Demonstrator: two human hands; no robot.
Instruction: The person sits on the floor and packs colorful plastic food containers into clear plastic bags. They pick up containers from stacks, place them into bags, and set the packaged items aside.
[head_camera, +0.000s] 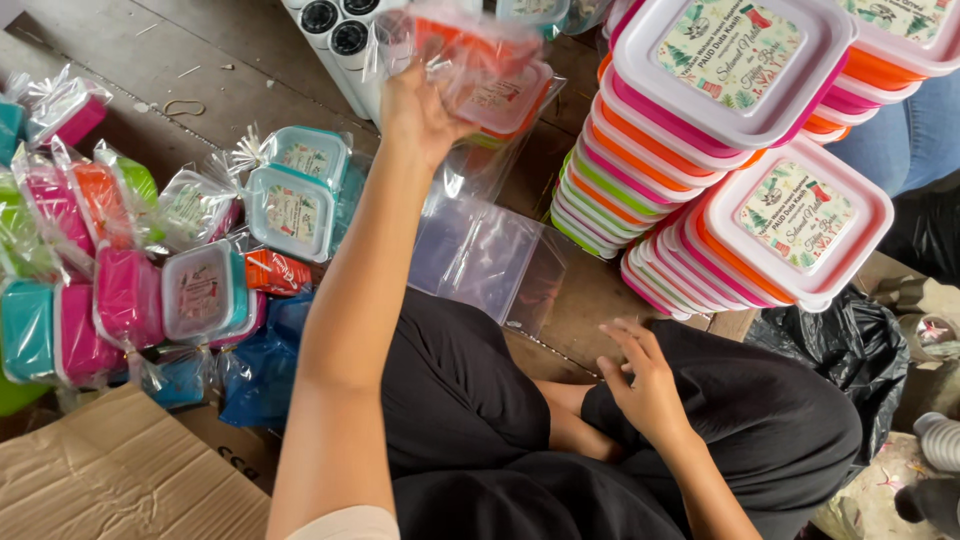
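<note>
My left hand (418, 108) is raised at the top middle and grips an orange lunch box with a white lid (492, 88), wrapped in a clear plastic bag. My right hand (645, 385) rests on my black-clad leg at the lower right, fingers apart, holding nothing. Below the raised box, a small pile of flat clear plastic bags (490, 255) lies on the wooden floor. To the right stand tall stacks of unwrapped square lunch boxes (700, 130) in pink, orange and green with white labelled lids.
Several bagged lunch boxes (200, 290) in pink, teal and orange are piled at the left. Flattened cardboard (110, 475) lies at the bottom left. A black plastic bag (850, 340) sits at the right, white tubes (335, 35) at the top, another person's jeans-clad leg (915, 130) at the far right.
</note>
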